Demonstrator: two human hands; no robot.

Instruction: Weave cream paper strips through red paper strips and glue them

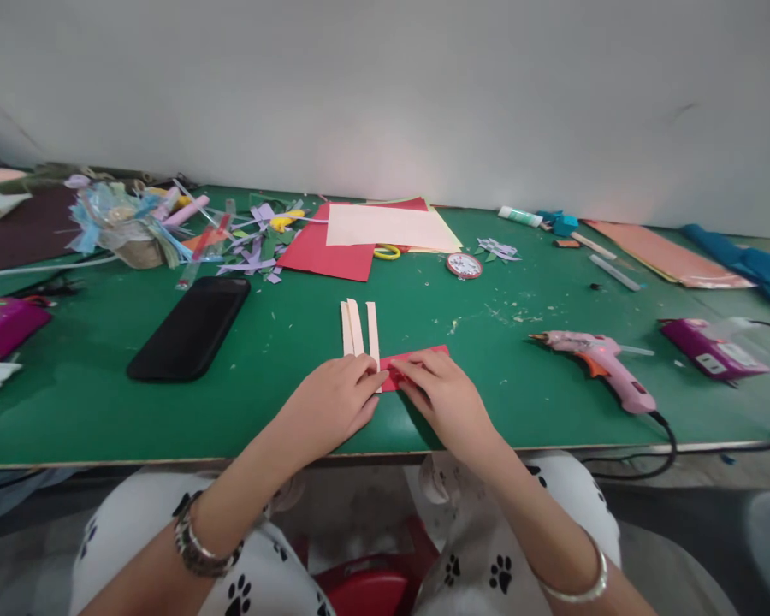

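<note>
A small folded piece of red paper (437,352) lies near the table's front edge, between my hands. My left hand (334,400) rests on its left end with fingers closed, thumb and fingertips pressed at the paper's edge. My right hand (450,402) bends over the middle of the red paper, its fingertips pinched close together on it. Pale pink paper strips (355,325) stick out beyond my left hand. One separate strip (373,329) runs down along the red paper's left edge. My fingers hide part of the paper.
A black phone (190,329) lies left, a pink glue gun (596,359) right, its cord hanging over the edge. Behind are red sheets (334,257), a pale pink sheet (385,226), yellow-handled scissors (387,252), a round clock-face disc (464,265), purple paper scraps (253,257) and a glue stick (519,216).
</note>
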